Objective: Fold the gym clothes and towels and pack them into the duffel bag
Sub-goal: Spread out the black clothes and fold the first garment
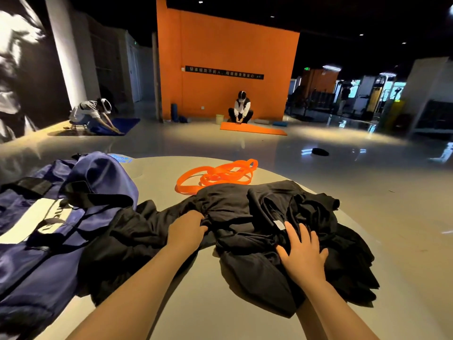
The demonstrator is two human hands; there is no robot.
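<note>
Fingers of the left hand (pixel 187 229) gripped black clothes (pixel 245 231) beside the duffel bag (pixel 49 217); the right hand (pixel 302 256) pressed them, fingers spread.

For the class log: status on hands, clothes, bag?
Left hand gripping black clothes; right hand flat on them. Clothes unfolded. Duffel bag alongside. Orange bands behind, clear.

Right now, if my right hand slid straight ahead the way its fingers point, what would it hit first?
Probably the white tag on the black clothes, just ahead of the right hand; depth is unclear.
</note>
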